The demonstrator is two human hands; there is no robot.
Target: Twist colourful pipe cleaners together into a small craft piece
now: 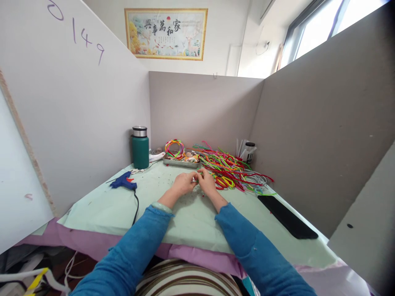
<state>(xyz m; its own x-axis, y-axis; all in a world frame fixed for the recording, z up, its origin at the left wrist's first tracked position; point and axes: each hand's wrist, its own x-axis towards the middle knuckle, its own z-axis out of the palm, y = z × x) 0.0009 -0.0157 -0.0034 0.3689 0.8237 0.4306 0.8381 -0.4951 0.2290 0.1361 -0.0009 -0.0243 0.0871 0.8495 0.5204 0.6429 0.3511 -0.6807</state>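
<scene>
Left hand [183,183], right hand [207,183] together nearside of tray [181,163], hold unclear; pipe cleaners [222,163] right of tray, nearer your right.

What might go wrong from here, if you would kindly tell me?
The cord of the glue gun runs down close to the left sleeve, which might snag it.

The right hand is close to the heap of strands, so it could catch or drag some.

Anything held at the fingers is hard to make out; if tiny, it could drop among the specks on the cloth.
</scene>
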